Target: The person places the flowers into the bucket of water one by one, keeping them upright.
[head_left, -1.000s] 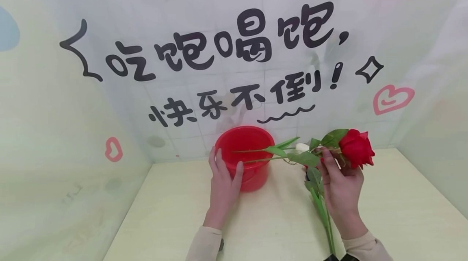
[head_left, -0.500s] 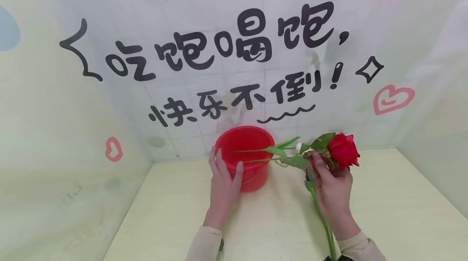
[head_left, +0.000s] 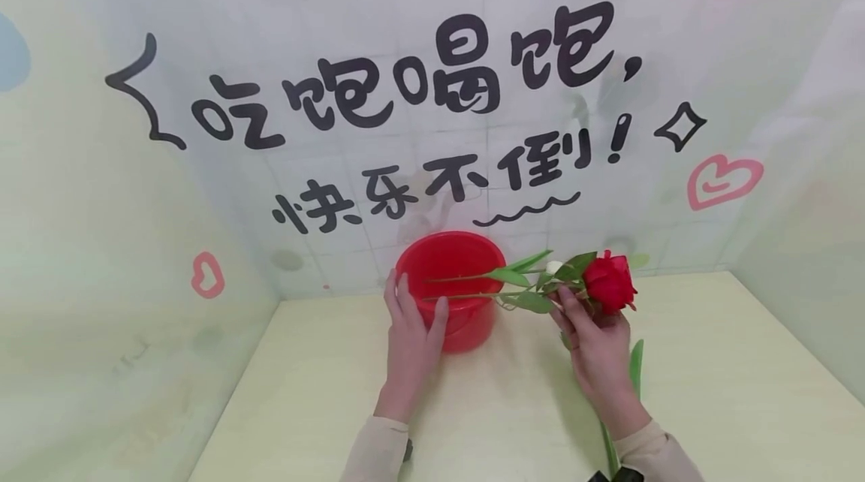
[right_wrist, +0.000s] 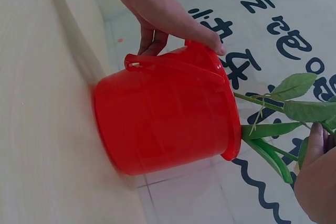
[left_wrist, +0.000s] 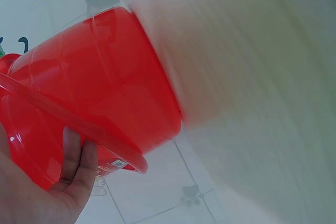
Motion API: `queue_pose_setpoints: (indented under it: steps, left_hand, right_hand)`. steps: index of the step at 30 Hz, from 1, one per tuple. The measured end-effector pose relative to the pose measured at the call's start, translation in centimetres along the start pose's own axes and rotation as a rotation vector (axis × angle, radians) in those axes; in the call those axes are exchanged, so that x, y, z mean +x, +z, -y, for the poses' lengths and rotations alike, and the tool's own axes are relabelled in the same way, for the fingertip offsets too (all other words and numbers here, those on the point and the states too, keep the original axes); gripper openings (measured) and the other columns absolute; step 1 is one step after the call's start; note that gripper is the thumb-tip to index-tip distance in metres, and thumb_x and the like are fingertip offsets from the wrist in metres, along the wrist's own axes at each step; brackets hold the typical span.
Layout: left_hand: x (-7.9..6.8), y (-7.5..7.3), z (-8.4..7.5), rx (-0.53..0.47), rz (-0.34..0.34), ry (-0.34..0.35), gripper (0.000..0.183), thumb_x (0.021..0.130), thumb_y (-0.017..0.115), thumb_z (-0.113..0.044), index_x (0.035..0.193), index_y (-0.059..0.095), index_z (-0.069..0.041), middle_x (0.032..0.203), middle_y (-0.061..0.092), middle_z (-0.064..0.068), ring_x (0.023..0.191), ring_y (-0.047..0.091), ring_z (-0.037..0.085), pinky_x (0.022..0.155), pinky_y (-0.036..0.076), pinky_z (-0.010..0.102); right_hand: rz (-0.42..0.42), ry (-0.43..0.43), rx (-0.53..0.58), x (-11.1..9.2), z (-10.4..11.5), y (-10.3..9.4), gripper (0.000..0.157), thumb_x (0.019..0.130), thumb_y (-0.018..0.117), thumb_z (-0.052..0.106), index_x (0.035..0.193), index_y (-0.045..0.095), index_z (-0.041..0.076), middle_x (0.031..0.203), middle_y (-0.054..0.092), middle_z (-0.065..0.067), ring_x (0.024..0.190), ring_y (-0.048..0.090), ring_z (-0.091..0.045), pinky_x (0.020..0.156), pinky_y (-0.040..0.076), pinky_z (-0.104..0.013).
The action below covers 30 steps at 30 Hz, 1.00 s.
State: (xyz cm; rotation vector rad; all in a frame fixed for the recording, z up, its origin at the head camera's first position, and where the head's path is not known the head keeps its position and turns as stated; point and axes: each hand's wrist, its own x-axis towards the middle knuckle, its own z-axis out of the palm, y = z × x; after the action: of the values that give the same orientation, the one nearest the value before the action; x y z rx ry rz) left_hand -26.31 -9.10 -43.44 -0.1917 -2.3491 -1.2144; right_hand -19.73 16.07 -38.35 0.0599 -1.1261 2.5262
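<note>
My left hand [head_left: 409, 343] grips the side of a red plastic bucket [head_left: 469, 328], thumb at the front of the rim, fingers spread along its outer wall. In the left wrist view two fingers lie near the bucket's handle [left_wrist: 50, 106]. To the right, my right hand [head_left: 598, 354] pinches a red rose [head_left: 610, 281] just below its bloom. The rose lies nearly level, its stem end reaching over the rim into the bucket. Beside it a white-headed flower [head_left: 554, 267] with long green leaves also has its stem in the bucket.
Another green stem [head_left: 610, 452] with a leaf [head_left: 636, 366] lies on the pale tabletop [head_left: 500, 422] under my right forearm, partly hidden. Behind the bucket stands a printed backdrop [head_left: 378, 264], with side sheets at left and right.
My right hand has moved left with the rose, and its stem reaches further into the bucket. My left hand, the bucket and the white-headed flower have stayed about where they were.
</note>
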Motion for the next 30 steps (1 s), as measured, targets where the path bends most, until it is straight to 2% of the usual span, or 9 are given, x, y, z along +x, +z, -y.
queue_pose_setpoints:
  steps: [4,9,16,23,30]
  left_hand:
    - [-0.1,-0.1,0.2,0.007,0.003,-0.005,0.104,0.094,0.074,-0.057,0.169,0.011,-0.022,0.168,0.025,-0.005,0.119,0.064,0.022,0.092,0.062,0.042]
    - [0.0,0.1,0.5,0.013,-0.004,0.02,0.102,0.095,0.074,-0.054,0.169,0.014,-0.019,0.168,0.025,0.0,0.119,0.065,0.025,0.091,0.062,0.045]
    - [0.1,0.4,0.7,0.009,-0.018,0.041,0.1,0.095,0.074,-0.053,0.168,0.016,-0.017,0.168,0.025,0.0,0.127,0.06,0.025,0.092,0.062,0.046]
    - [0.2,0.3,0.4,0.0,0.003,0.031,0.1,0.096,0.071,-0.056,0.169,0.014,-0.018,0.169,0.024,0.0,0.126,0.061,0.025,0.092,0.062,0.045]
    - [0.2,0.3,0.2,0.008,-0.006,0.024,0.102,0.094,0.074,-0.055,0.169,0.013,-0.021,0.169,0.024,-0.004,0.126,0.059,0.022,0.093,0.061,0.043]
  right_hand:
    - [0.045,-0.022,-0.013,-0.1,-0.5,-0.1,0.034,0.104,0.058,-0.007,0.136,0.056,0.003,0.119,0.07,-0.007,0.101,0.077,-0.02,0.095,0.058,-0.037]
    - [0.067,-0.033,-0.049,-0.2,-0.8,-0.1,0.038,0.105,0.057,-0.005,0.141,0.053,0.005,0.123,0.069,-0.006,0.104,0.076,-0.021,0.096,0.058,-0.038]
    - [0.066,-0.012,-0.057,-0.3,-1.2,-0.1,0.039,0.105,0.058,-0.006,0.141,0.053,0.007,0.124,0.07,-0.003,0.104,0.077,-0.021,0.093,0.06,-0.035]
    - [0.093,-0.011,-0.063,-0.4,-1.5,-0.3,0.043,0.105,0.056,-0.006,0.146,0.049,0.006,0.127,0.067,-0.005,0.104,0.076,-0.022,0.095,0.059,-0.039]
    - [0.13,0.033,-0.086,-0.1,-1.5,-0.4,0.043,0.107,0.055,0.0,0.149,0.045,0.008,0.131,0.064,-0.004,0.108,0.074,-0.02,0.098,0.057,-0.038]
